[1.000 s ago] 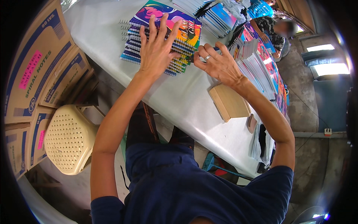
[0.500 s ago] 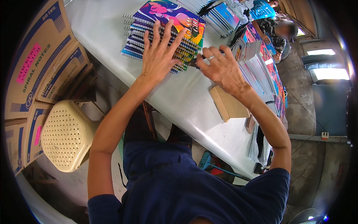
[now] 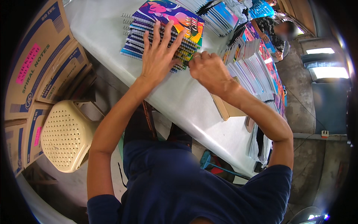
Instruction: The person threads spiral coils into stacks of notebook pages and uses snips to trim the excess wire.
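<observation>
A fanned stack of spiral notebooks (image 3: 158, 9) with bright purple, orange and pink covers lies near the table's left edge, its coiled edges stepped toward me. My left hand (image 3: 158, 58) rests flat on it with fingers spread, pressing the covers and coils. At the stack's right corner, my right hand (image 3: 212, 72) is closed around a small dark tool (image 3: 186, 63). Only the tool's tip shows, against the coil ends; the fingers hide the rest, so its kind cannot be told.
More notebooks (image 3: 253, 72) are piled along the table (image 3: 100, 31) on the right, beside a brown cardboard piece (image 3: 225, 108). A cream plastic stool (image 3: 67, 134) and stacked cartons (image 3: 35, 56) stand at left. Another person (image 3: 266, 28) is at the far right.
My right hand has moved left and slightly down, bringing the dark tool closer in against the coil ends, and its fingers have closed tighter. The left hand stays in place.
</observation>
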Action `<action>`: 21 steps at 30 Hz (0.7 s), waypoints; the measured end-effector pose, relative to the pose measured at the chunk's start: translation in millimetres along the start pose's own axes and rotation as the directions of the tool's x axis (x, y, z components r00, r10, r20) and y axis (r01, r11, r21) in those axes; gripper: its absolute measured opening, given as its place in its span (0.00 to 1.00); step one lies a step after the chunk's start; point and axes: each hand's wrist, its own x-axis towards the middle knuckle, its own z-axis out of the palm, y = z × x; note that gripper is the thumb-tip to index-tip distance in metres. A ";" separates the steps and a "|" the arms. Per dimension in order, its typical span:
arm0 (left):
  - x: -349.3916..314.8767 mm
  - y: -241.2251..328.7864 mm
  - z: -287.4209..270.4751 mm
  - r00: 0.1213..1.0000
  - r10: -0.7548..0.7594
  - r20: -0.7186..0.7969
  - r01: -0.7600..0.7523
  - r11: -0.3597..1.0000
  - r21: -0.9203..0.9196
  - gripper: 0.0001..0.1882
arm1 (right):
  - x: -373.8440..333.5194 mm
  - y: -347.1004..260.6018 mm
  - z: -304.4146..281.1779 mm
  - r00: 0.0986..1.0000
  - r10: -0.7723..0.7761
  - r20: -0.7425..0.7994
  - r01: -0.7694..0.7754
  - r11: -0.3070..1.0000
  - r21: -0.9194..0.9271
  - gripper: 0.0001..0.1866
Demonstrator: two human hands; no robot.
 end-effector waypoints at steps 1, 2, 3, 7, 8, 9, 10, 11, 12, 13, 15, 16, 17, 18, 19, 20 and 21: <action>-3.0 -0.6 -1.2 1.000 0.007 0.010 -0.007 1.000 -0.002 0.54 | -0.1 2.8 -2.2 0.999 -0.016 -0.045 0.016 1.000 -0.015 0.09; -6.2 -0.6 -1.6 1.000 0.012 0.020 -0.012 1.000 -0.005 0.55 | -3.2 6.1 3.9 0.984 -0.044 -0.172 0.049 0.999 0.025 0.10; -9.5 -1.0 1.2 1.000 -0.005 0.029 0.005 1.000 -0.010 0.55 | -7.6 10.5 15.5 0.952 -0.065 -0.297 0.087 0.994 0.061 0.11; -9.1 -0.7 0.8 0.999 -0.030 0.029 0.030 1.000 -0.004 0.56 | -12.0 15.9 35.2 0.886 -0.209 -0.414 0.212 0.977 -0.038 0.14; -8.4 -0.5 0.8 0.999 -0.024 0.030 0.024 1.000 -0.011 0.56 | -12.3 16.2 39.7 0.889 -0.204 -0.410 0.199 0.978 -0.055 0.14; -7.8 -0.3 1.3 0.999 -0.017 0.032 0.018 1.000 -0.018 0.56 | -12.5 16.5 44.0 0.892 -0.199 -0.407 0.186 0.980 -0.073 0.14; -7.8 -1.2 1.2 0.999 -0.014 0.032 0.015 1.000 -0.022 0.56 | -11.6 16.6 44.8 0.892 -0.198 -0.405 0.176 0.980 -0.092 0.14; -8.2 -1.9 1.9 0.999 -0.015 0.029 0.016 1.000 -0.025 0.56 | -12.2 15.3 43.8 0.890 -0.206 -0.406 0.182 0.978 -0.099 0.14; -9.1 -2.3 3.2 1.000 -0.017 0.026 0.017 0.999 -0.027 0.57 | -13.7 13.0 40.8 0.888 -0.215 -0.406 0.188 0.977 -0.106 0.14; -9.5 -2.9 4.0 1.000 -0.018 0.023 0.018 0.999 -0.028 0.57 | -14.0 11.6 38.3 0.886 -0.223 -0.408 0.193 0.975 -0.113 0.14; -9.6 -3.3 5.1 1.000 -0.022 0.015 0.023 0.999 -0.028 0.57 | -13.2 12.1 35.5 0.886 -0.213 -0.412 0.190 0.977 -0.097 0.14; -9.3 -2.6 5.1 1.000 -0.023 0.011 0.023 0.999 -0.030 0.57 | -13.8 12.0 35.0 0.887 -0.207 -0.412 0.187 0.978 -0.089 0.14; -9.1 -2.1 4.7 1.000 -0.020 0.014 0.021 0.999 -0.028 0.57 | -14.0 12.4 36.6 0.881 -0.211 -0.423 0.191 0.978 -0.089 0.13; -8.8 -1.7 3.8 1.000 -0.018 0.016 0.018 0.999 -0.027 0.57 | -13.9 13.4 39.6 0.875 -0.215 -0.434 0.196 0.977 -0.089 0.13; -8.5 -2.4 3.1 1.000 -0.019 0.016 0.019 1.000 -0.021 0.57 | -12.5 14.5 41.0 0.866 -0.223 -0.448 0.204 0.975 -0.091 0.13; -8.4 -2.8 3.8 1.000 -0.018 0.016 0.018 1.000 -0.020 0.57 | -13.2 14.9 40.0 0.868 -0.214 -0.447 0.198 0.977 -0.083 0.12; -8.4 -2.8 5.1 1.000 -0.017 0.016 0.017 1.000 -0.018 0.57 | -14.9 14.8 37.0 0.871 -0.205 -0.447 0.192 0.979 -0.075 0.12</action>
